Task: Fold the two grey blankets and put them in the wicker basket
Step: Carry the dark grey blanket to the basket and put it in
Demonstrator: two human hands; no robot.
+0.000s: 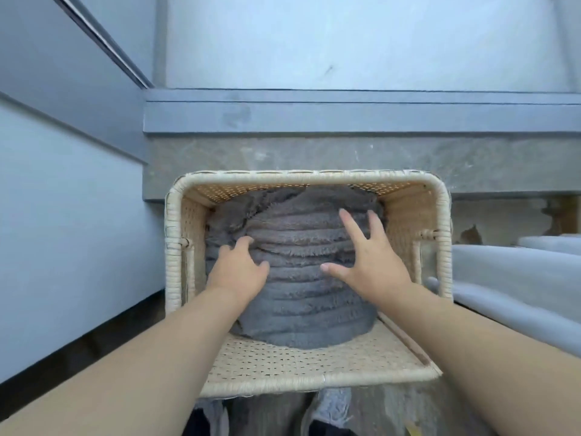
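1. Directly below the head camera stands a wicker basket (306, 179); rectangular, pale woven cane, wrapped rim, a handle gap in each side wall; its far wall is close to a grey stone band (314, 158) under a grey painted ledge (345, 111).
2. Grey blanket (298, 297) lies inside the basket; folded into a thick rounded bundle, ribbed shaggy pile uppermost; it fills the middle and far part, and a strip of woven base shows bare on the near side.
3. Rumpled grey cloth (239, 204) shows at the far left corner behind the bundle; whether it is a second blanket or part of the same one cannot be told.
4. Left hand (237, 269) rests on the left shoulder of the bundle; fingers bent, tips sunk in the pile, thumb lying toward the centre; whether it pinches a fold or only presses cannot be told.
5. Right hand (369, 259) is over the right upper part of the bundle; fingers straight and spread wide, thumb stretched toward the left hand, holding nothing; fingertips at the blanket's far right edge, contact uncertain.
6. Blanket sits between and under both hands; both forearms reach in over the near rim.
7. Grey cushions (518, 278) lie just right of the basket; frayed grey fabric (333, 407) shows below the near rim.
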